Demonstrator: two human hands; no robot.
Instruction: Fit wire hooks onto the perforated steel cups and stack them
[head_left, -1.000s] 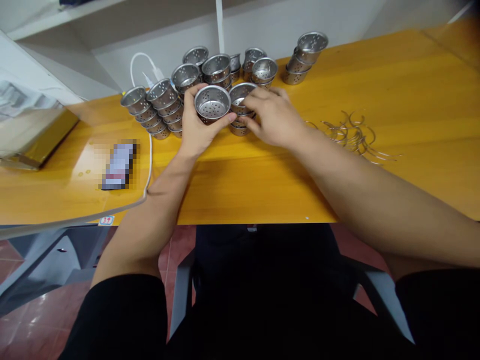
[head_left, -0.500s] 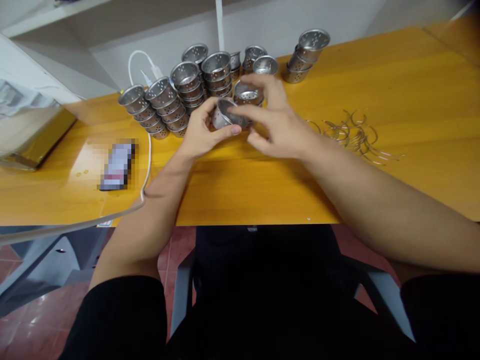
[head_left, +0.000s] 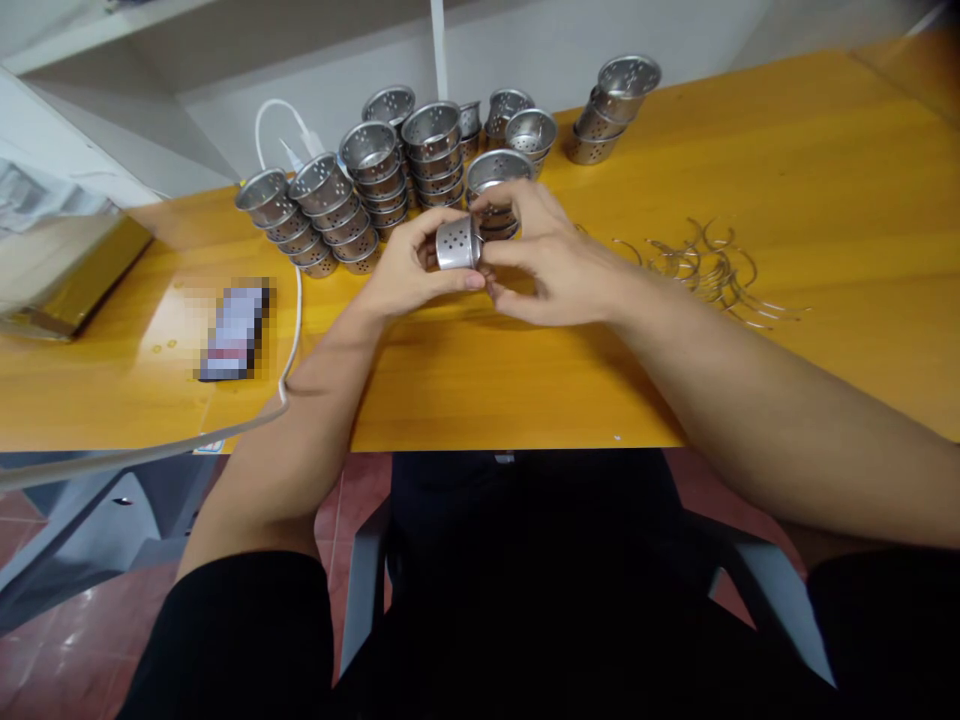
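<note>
A small perforated metal cup, like a strainer basket, lies tipped on its side in my left hand, thumb along its lower edge and fingers around the far side. Its holed wall faces me, and its mouth points right. At that rim are the bent fingers of my right hand, the thumb below and the other fingertips against the edge. A thin bit of wire seems to show at the rim, too small to make out surely. Just behind my hands stands a stack of similar cups.
Further stacks of perforated cups line the back left, and another stack stands back right. Loose curved wires lie on the wooden table. A phone, a white cable and a cardboard box are leftward.
The cup has turned from mouth upward to lying sideways, its wall now facing me. My right hand's fingers have closed in from above the opening to the rim.
</note>
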